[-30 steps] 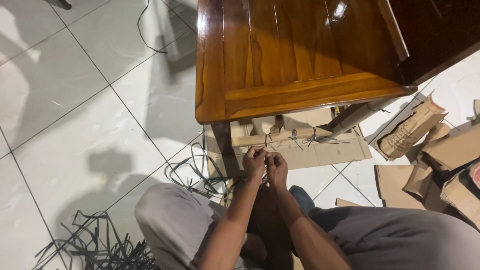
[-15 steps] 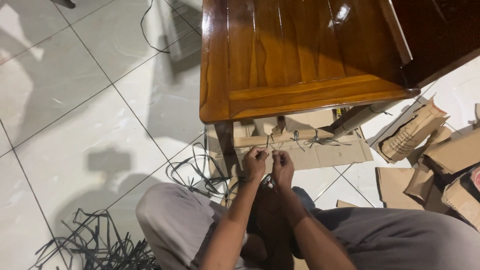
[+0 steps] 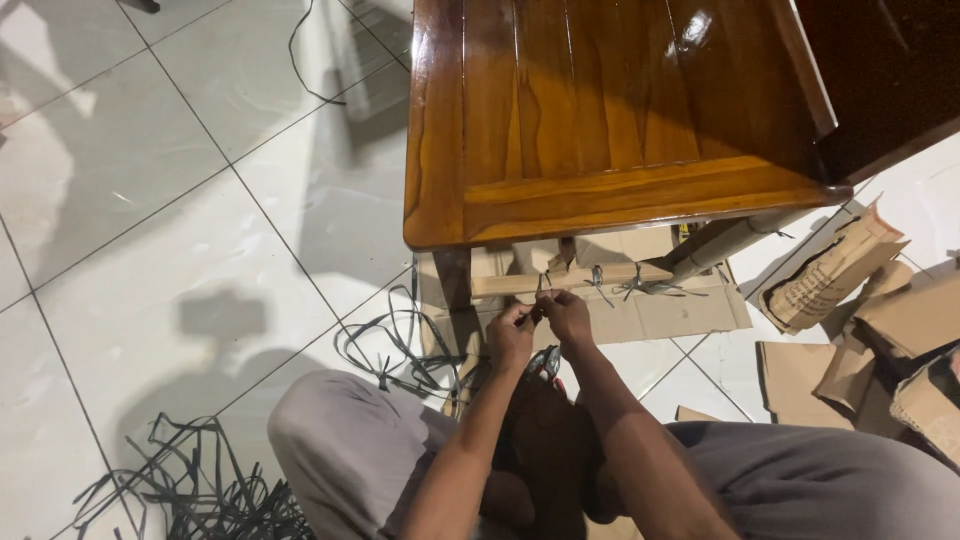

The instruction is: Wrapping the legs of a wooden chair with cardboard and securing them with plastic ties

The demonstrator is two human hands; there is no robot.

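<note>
Black strap offcuts (image 3: 190,490) heaped on white tile floor (image 3: 150,200) at 8 o'clock. Loose strap loops (image 3: 395,345) near centre. Left hand (image 3: 510,335), fingers pinched shut on thin strap tie (image 3: 541,290) at cardboard-wrapped rail (image 3: 560,280). Right hand (image 3: 568,315) touching left, fingers closed on same tie. Pliers (image 3: 547,362) just below hands. Glossy wooden worktop (image 3: 600,110) at 12 o'clock. Torn cardboard (image 3: 860,330) at 3 o'clock.
</note>
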